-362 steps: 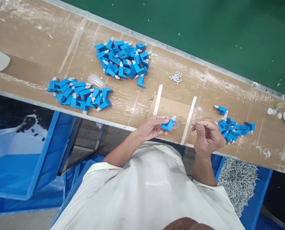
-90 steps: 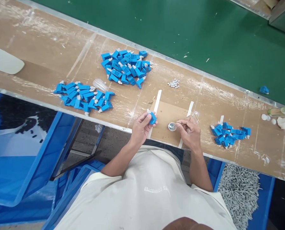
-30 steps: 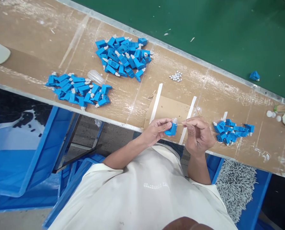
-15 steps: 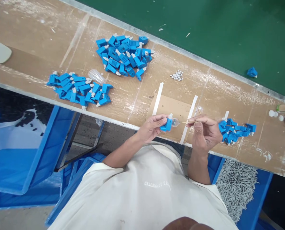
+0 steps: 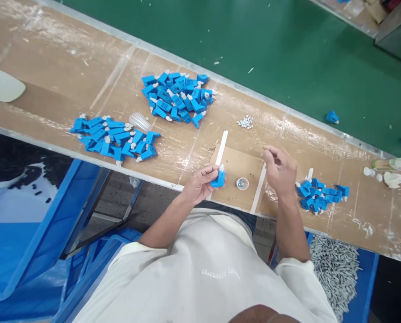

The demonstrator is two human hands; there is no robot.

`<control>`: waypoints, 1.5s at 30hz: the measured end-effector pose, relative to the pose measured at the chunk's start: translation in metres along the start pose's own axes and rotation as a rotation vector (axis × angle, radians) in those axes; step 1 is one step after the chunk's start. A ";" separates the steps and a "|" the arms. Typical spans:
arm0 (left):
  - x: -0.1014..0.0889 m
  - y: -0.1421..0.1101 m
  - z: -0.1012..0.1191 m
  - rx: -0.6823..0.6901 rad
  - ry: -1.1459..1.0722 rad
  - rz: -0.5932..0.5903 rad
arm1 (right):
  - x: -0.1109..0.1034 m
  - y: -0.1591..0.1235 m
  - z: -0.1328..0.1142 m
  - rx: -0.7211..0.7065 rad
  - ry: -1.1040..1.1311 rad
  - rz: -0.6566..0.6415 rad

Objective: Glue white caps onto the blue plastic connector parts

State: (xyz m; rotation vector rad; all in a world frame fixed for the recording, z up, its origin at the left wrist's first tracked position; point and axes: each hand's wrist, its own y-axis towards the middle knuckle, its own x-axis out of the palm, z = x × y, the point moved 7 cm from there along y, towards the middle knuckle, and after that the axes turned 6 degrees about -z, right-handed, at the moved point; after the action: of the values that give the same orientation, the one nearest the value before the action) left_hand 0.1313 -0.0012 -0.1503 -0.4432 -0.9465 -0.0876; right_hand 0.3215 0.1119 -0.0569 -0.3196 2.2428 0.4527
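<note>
My left hand [image 5: 200,183] grips a small blue plastic part [image 5: 219,179] with a white nozzle-like tip pointing up, between thumb and fingers. Over the right white tape strip, my right hand [image 5: 281,170] is raised with thumb and fingers curled together. It is slightly blurred, and what it holds, if anything, cannot be made out. Between the hands a small clear round dish [image 5: 242,183] rests on a cardboard sheet [image 5: 240,162]. A pile of little white pieces [image 5: 245,122] lies farther back.
Blue part piles lie at the back [image 5: 178,98], left [image 5: 114,138] and right [image 5: 321,194]. A clear plastic cup [image 5: 139,121] lies by the left pile. A bin of grey pieces [image 5: 335,269] stands below right, blue crates [image 5: 28,251] below left. Loose blue parts [image 5: 332,117] sit on the green surface.
My right hand has moved up and away from the dish, and the thin stick it held is no longer visible. My left hand, still gripping the blue part, has shifted left from the dish.
</note>
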 end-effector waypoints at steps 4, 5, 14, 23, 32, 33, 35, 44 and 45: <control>-0.004 0.003 0.000 -0.001 -0.063 -0.034 | 0.023 0.074 0.027 -0.061 -0.127 -0.093; -0.005 0.003 -0.001 0.002 -0.071 -0.035 | 0.030 0.087 0.033 -0.074 -0.150 -0.126; -0.003 0.008 -0.006 -0.035 -0.078 -0.075 | 0.052 0.111 0.041 -0.171 -0.363 -0.371; -0.002 0.007 -0.003 -0.025 -0.093 -0.057 | 0.060 0.119 0.007 -0.240 -0.833 -0.772; -0.001 0.006 -0.002 -0.006 -0.099 -0.048 | 0.069 0.134 -0.007 -0.254 -0.889 -0.875; -0.001 0.006 -0.001 -0.005 -0.103 -0.046 | 0.066 0.134 -0.004 -0.234 -0.817 -0.857; 0.001 0.007 0.001 -0.002 -0.111 -0.044 | 0.054 0.131 -0.001 -0.184 -0.562 -0.788; 0.037 0.005 0.017 0.064 -0.022 -0.081 | 0.016 0.030 -0.010 0.182 0.830 -0.424; 0.043 0.006 0.017 0.072 0.002 -0.086 | 0.017 0.019 -0.015 0.209 0.889 -0.404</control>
State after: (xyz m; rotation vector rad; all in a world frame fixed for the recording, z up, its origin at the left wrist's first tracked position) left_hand 0.1444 0.0159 -0.1093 -0.3358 -0.9634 -0.1315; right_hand 0.2937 0.1215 -0.0567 -0.9881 2.9264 -0.1979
